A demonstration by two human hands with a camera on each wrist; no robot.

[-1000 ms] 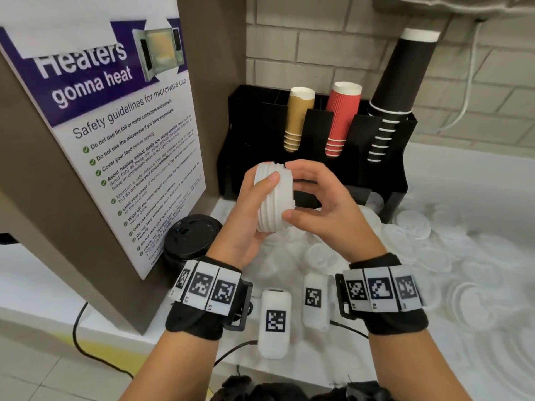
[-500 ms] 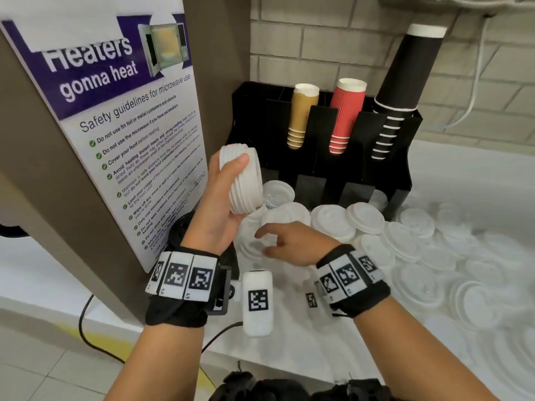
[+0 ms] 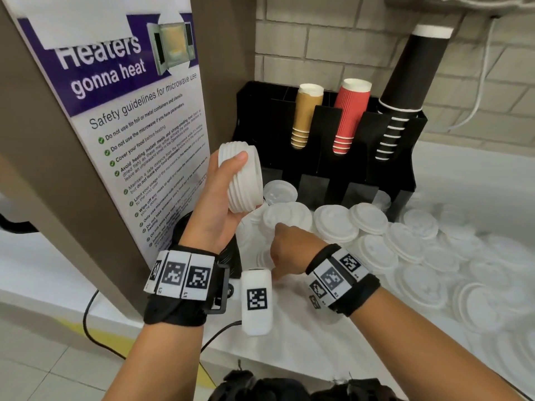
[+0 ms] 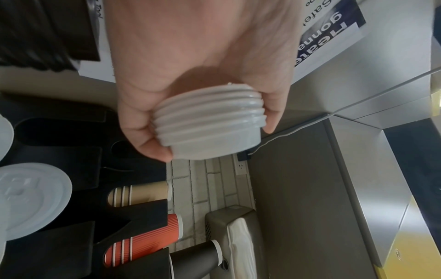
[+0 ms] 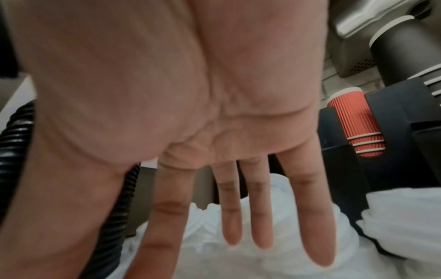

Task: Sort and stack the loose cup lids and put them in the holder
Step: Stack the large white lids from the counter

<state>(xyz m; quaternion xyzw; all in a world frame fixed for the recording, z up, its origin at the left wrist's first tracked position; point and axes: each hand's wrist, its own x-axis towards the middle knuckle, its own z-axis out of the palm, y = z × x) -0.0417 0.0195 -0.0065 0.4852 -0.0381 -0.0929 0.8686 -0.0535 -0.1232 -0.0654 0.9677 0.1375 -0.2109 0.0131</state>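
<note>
Left hand (image 3: 215, 209) grips nested lid stack (image 3: 241, 176) sideways; loose squeeze could let it fan apart. Right hand (image 3: 292, 250), fingers straight, empty, reaches loose lids (image 3: 373, 256) beneath; may scatter them.

The nested lid stack (image 3: 241, 177) sits between the left hand's thumb and fingers (image 4: 152, 149); loose lids (image 5: 262, 264) lie beneath the right hand's fingers (image 5: 307, 217), the cup holder (image 3: 402, 157) beyond them.

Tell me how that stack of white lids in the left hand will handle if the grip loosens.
The stack of lids is probably light, thin plastic. Its ridged rims only nest loosely, so it may fan apart or slide. The left hand holds it on its side, so dropped lids would likely roll among the loose lids.
</note>
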